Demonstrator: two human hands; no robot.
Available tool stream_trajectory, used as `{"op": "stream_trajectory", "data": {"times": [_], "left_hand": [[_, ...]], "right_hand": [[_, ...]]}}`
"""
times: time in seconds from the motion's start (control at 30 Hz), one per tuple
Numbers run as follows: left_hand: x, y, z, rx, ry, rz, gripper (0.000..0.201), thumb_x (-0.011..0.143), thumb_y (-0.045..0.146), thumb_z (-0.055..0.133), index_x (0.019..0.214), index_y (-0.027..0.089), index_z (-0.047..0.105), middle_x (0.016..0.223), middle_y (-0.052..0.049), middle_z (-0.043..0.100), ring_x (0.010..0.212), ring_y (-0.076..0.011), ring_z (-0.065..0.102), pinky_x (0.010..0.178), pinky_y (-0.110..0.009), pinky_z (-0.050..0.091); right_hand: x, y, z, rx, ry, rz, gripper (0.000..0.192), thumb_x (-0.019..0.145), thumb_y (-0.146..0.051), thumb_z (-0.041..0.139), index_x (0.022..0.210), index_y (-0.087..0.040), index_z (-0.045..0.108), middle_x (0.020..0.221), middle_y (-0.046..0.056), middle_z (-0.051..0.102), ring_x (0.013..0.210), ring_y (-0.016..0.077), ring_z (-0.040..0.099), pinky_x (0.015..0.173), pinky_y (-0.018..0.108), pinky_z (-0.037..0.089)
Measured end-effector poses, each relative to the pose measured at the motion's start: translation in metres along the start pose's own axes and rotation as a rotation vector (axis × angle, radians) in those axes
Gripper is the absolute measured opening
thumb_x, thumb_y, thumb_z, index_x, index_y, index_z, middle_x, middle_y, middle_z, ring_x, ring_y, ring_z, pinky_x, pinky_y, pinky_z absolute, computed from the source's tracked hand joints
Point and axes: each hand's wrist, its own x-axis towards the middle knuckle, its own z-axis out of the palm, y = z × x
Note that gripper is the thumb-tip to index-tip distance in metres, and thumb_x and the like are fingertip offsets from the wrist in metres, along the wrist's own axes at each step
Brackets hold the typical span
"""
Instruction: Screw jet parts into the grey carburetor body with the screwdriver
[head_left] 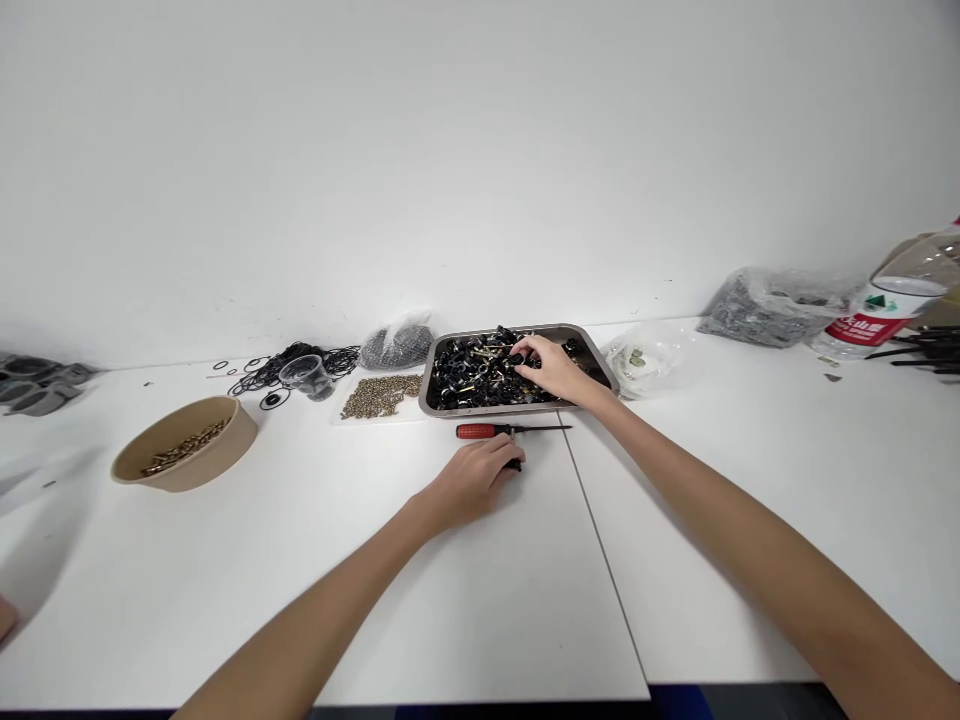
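Observation:
My left hand (474, 478) rests on the white table with its fingers closed on a small black part (514, 464), mostly hidden, with a brass-coloured piece at its top. Just beyond it lies a screwdriver (478, 431) with a red and black handle, its shaft pointing right. My right hand (553, 370) reaches over the metal tray (487, 411), fingertips curled among black ring-like parts (469, 378). Thumb and forefinger are bent towards each other; whatever sits between them cannot be told from the pile. Thin brass-coloured pieces show among the black parts.
Left of the tray are small brass-coloured pieces (381, 396), a bag of dark bits (400, 342), a clear cup (307, 377), black rings (296, 360) and a tan bowl (244, 432). To the right stand plastic bags (637, 365) and a large bottle (874, 322). A white wall rises behind.

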Motion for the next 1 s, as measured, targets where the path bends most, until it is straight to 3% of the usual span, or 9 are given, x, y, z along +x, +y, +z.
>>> {"op": "stream_trajectory", "data": {"times": [0.43, 1.0], "left_hand": [[0.0000, -0.0026, 0.0030, 0.027, 0.062, 0.109, 0.022, 0.094, 0.011, 0.040, 0.104, 0.019, 0.057, 0.097, -0.006, 0.064, 0.083, -0.0173, 0.062, 0.069, -0.027, 0.048], [-0.0005, -0.0030, 0.0041, -0.010, 0.059, 0.062, 0.022, 0.095, 0.013, 0.040, 0.106, 0.019, 0.059, 0.099, -0.007, 0.064, 0.081, -0.0166, 0.063, 0.072, -0.028, 0.050]], "right_hand": [[-0.0010, -0.0012, -0.0013, 0.007, -0.009, 0.007, 0.020, 0.081, -0.016, 0.057, 0.099, -0.018, 0.062, 0.106, 0.008, 0.065, 0.099, 0.0218, 0.059, 0.092, 0.039, 0.045], [-0.0003, 0.0020, -0.0008, 0.038, -0.001, 0.031, 0.018, 0.080, -0.022, 0.060, 0.098, -0.018, 0.064, 0.103, 0.007, 0.065, 0.096, 0.0212, 0.059, 0.089, 0.037, 0.045]]}}
